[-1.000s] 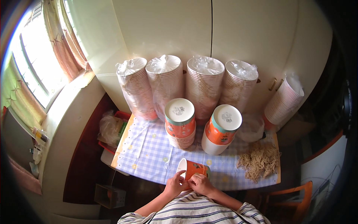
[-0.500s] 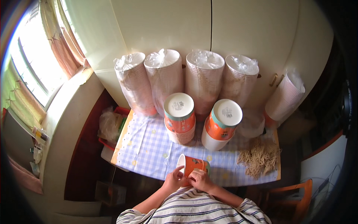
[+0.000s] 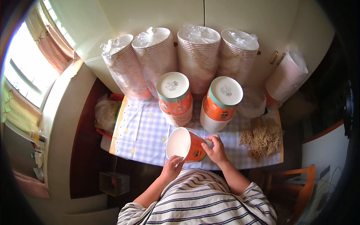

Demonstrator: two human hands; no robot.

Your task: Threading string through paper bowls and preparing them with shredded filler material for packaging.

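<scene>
Since the earlier frame, paper cup [image 3: 186,145] tipped further, white mouth now turned toward the lower left and more fully exposed; both hands shifted little. Cup held on its side above the near edge of the table [image 3: 142,135], orange printed wall uppermost at right. Left hand [image 3: 173,166] closed on the lower rim, fingers curled under the mouth. Right hand [image 3: 214,149] wrapped round the base end, fingers spread over the orange wall — firm grip on both sides. Checked cloth [image 3: 146,127] covering the table. Behind the cup, two short stacks of upturned orange cups [image 3: 174,98] [image 3: 219,103], white bases up, standing side by side and close together. Further back, against the pale cupboard doors [image 3: 232,15], four tall stacks in clear plastic wrap [image 3: 198,56], a fifth wrapped stack [image 3: 287,77] leaning at the far right. Heap of pale straw-like strands [image 3: 261,137] on the table, right of the hands — near, not touching. Striped shirt [image 3: 202,202] at bottom edge.
</scene>
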